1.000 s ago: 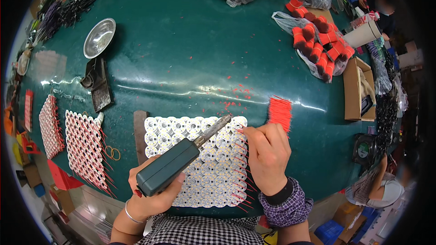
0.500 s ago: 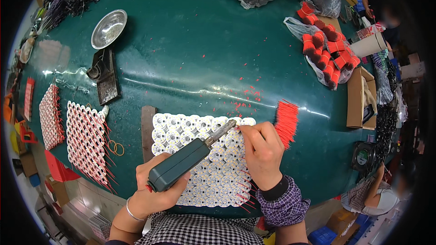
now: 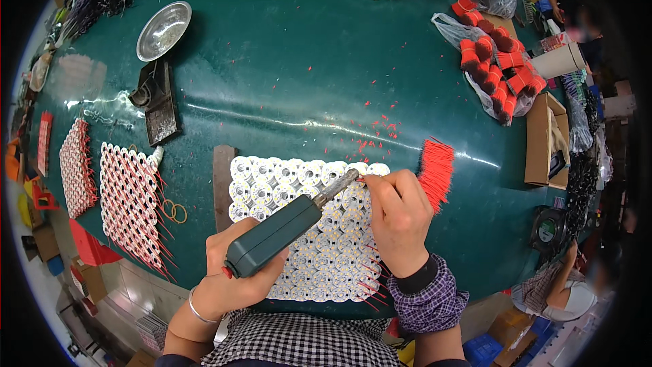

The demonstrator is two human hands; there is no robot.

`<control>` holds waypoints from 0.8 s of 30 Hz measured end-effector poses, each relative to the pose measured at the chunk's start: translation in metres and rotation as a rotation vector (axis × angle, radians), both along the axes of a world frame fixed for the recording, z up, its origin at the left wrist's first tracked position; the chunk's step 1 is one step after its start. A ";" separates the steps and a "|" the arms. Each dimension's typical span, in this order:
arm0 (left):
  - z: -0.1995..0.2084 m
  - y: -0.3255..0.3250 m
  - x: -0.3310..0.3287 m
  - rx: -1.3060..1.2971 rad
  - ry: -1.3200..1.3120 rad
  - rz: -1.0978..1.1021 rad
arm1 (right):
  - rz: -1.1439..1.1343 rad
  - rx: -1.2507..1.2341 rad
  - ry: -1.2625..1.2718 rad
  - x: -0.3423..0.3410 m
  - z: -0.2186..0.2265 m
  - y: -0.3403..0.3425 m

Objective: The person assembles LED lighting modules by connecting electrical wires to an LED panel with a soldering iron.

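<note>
1. My left hand is wrapped tight around the green handle of the soldering iron. Its metal tip points up and right over the white panel of round boards, which lies on the green table right in front of me.

2. My right hand rests on the panel's right side. The fingers are pinched narrow around what looks like a thin red wire held at the iron's tip; the wire itself is too small for me to be sure.

3. Compared with a second ago, the iron's tip and my right fingertips sit a little further toward the panel's upper right edge, and the whole scene sits lower in view because the head has tilted. I read that as the work stepping along the top row from one board to the next.

4. The loose bunch of red wires lies just beside my right hand, close to the panel's right edge, as it did before.

5. To the left lie finished-looking panels with red leads, two rubber bands, a black stand and a metal bowl. Red wire bundles in a plastic bag sit at far right. None of these has moved on the table.
</note>
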State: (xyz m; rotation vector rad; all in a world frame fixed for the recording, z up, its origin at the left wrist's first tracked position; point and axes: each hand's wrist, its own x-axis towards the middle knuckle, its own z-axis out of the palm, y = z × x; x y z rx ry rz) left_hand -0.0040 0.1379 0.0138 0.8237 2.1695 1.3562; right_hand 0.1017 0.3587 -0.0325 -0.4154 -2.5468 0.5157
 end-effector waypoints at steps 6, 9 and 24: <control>-0.002 -0.004 0.002 0.028 0.114 -0.028 | -0.010 0.001 -0.020 -0.001 0.002 -0.002; -0.004 -0.007 0.003 0.057 0.195 -0.052 | -0.013 -0.002 -0.022 -0.001 0.004 -0.002; 0.001 -0.012 0.005 0.069 0.025 0.032 | -0.002 -0.050 0.070 -0.001 0.003 -0.009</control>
